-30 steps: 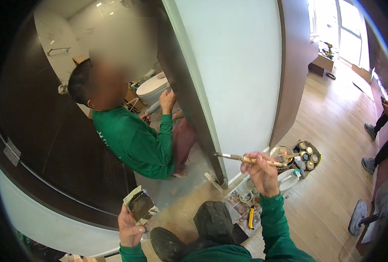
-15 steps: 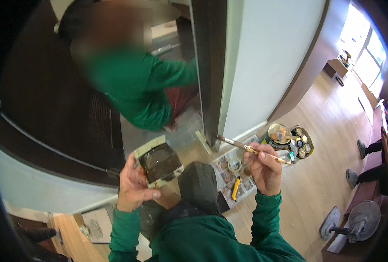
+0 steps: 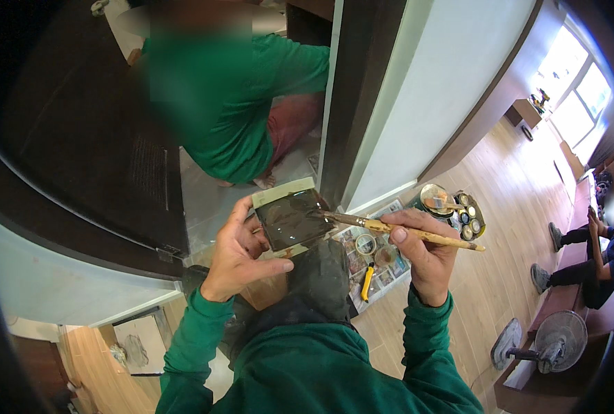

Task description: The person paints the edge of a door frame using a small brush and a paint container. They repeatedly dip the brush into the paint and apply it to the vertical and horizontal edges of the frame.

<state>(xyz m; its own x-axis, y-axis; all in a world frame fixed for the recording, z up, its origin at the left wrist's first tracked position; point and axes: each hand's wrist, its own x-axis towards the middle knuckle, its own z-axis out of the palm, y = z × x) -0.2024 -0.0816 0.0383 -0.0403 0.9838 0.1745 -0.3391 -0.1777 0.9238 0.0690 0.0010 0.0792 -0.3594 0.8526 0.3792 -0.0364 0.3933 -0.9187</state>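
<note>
My left hand (image 3: 232,259) grips a small flat paint palette by its left side. Pale masking tape runs along the palette's (image 3: 284,191) edges, and a dark, wet-looking brown coat covers its middle. In my right hand (image 3: 425,259) is a slim paintbrush (image 3: 356,221) with a yellowish handle, held between thumb and fingers. Its bristles touch the right part of the dark surface. Below the brush, a yellow utility knife (image 3: 367,283) and a small round white-rimmed cup (image 3: 366,244) lie on newspaper (image 3: 388,278) spread over the floor.
Beyond my hands a person in a green top (image 3: 231,110) crouches past the dark door frame (image 3: 362,90). To the right stand a paint tin with a wide brush (image 3: 439,201) and several small open cans (image 3: 468,219). Farther right are a fan (image 3: 559,341) and a seated person (image 3: 600,252).
The paintbrush has come down and left, so its tip now meets the palette. My left hand and the palette have shifted right and up. The crouching person has moved up in view.
</note>
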